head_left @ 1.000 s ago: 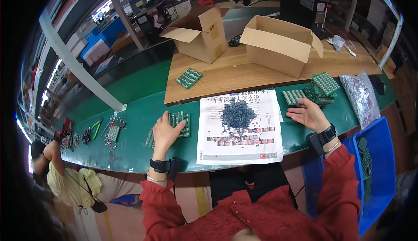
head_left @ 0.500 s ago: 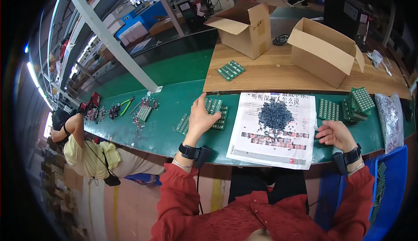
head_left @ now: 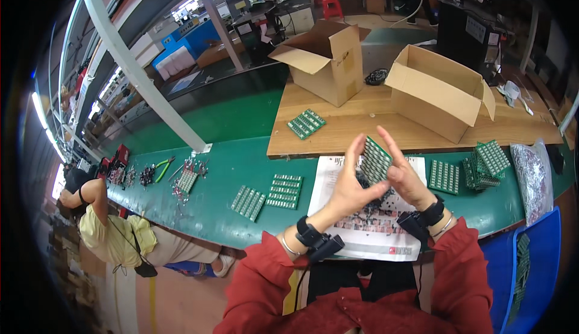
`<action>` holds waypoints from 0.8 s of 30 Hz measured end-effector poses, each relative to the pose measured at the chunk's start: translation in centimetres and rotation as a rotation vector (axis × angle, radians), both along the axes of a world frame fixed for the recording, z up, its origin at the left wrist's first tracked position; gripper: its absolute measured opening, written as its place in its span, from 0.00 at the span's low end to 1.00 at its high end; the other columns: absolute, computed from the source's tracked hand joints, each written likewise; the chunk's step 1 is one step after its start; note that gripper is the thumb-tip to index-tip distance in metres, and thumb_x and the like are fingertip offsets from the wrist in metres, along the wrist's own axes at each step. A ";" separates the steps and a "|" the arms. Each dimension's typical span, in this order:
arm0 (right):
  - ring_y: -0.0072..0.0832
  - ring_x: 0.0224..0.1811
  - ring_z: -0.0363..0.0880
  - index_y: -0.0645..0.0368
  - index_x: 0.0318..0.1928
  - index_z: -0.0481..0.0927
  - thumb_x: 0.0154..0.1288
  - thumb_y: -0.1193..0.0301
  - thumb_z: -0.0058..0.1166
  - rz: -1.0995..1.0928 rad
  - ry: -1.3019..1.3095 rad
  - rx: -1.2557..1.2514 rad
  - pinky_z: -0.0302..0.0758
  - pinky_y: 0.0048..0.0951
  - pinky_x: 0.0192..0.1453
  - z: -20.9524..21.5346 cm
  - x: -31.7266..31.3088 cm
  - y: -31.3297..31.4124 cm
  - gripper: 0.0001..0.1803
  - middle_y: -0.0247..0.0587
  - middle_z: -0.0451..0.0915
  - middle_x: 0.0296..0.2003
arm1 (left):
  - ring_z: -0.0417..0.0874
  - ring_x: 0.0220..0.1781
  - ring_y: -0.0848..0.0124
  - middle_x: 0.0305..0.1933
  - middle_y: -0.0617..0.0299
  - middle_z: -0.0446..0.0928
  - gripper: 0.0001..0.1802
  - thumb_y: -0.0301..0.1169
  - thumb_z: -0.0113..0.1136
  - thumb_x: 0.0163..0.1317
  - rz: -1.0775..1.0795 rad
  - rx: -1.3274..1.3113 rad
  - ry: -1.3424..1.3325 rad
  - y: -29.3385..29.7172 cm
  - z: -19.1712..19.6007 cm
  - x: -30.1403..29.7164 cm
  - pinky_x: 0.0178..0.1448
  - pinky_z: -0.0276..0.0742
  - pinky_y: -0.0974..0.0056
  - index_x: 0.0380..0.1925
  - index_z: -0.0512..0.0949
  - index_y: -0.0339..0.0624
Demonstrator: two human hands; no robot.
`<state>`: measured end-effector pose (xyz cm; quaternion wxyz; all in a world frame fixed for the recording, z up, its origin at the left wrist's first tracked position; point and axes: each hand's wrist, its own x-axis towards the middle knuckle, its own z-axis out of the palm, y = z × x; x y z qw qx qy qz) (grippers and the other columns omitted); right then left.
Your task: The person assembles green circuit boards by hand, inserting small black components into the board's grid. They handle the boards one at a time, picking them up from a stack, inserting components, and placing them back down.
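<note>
A green circuit board panel (head_left: 375, 161) with rows of small parts stands tilted between my two hands. My left hand (head_left: 348, 188) grips it from the left and below, fingers pointing up. On its other side, my right hand (head_left: 410, 182) closes on the edge with the thumb across the front. Beneath them lies a printed newspaper sheet (head_left: 362, 246), bearing a heap of small dark pieces (head_left: 386, 204) mostly hidden by my hands. Left of the paper, two more panels lie flat: one panel (head_left: 248, 202) askew, the other panel (head_left: 284, 191) beside it.
Right of the paper are a single panel (head_left: 444, 176), a stack of panels (head_left: 480, 174) and a filled plastic bag (head_left: 533, 180). Two open cartons, a left carton (head_left: 347, 72) and a right carton (head_left: 431, 102), stand behind. Green-handled pliers (head_left: 163, 170) lie near a seated co-worker (head_left: 99, 228).
My left hand has picked up a panel from the left and brought it over the newspaper. My right hand has moved in from the right to hold it too. The view has shifted slightly.
</note>
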<state>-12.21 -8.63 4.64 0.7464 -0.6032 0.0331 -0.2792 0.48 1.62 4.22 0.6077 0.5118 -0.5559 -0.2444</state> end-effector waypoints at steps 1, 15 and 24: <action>0.34 0.66 0.62 0.55 0.72 0.45 0.51 0.44 0.62 0.019 -0.009 0.040 0.68 0.33 0.63 0.0 0.4 0.3 0.57 0.52 0.54 0.68 | 0.51 0.74 0.56 0.72 0.44 0.51 0.55 0.32 0.70 0.47 -0.009 -0.016 -0.015 -0.2 -0.2 -0.3 0.72 0.49 0.56 0.70 0.44 0.40; 0.30 0.55 0.75 0.65 0.67 0.58 0.63 0.43 0.44 0.063 -0.001 0.241 0.71 0.30 0.60 -2.0 0.3 -0.3 0.44 0.50 0.74 0.54 | 0.72 0.43 0.67 0.39 0.56 0.72 0.17 0.31 0.48 0.68 0.349 -0.076 0.059 -1.4 -3.1 0.5 0.50 0.68 0.63 0.52 0.65 0.32; 0.24 0.54 0.73 0.66 0.66 0.58 0.65 0.48 0.44 0.074 0.037 0.243 0.70 0.25 0.58 -3.0 1.4 0.7 0.39 0.44 0.72 0.55 | 0.75 0.31 0.64 0.27 0.55 0.71 0.15 0.26 0.47 0.67 0.450 -0.065 -0.132 -2.4 -3.4 1.0 0.38 0.71 0.61 0.52 0.63 0.32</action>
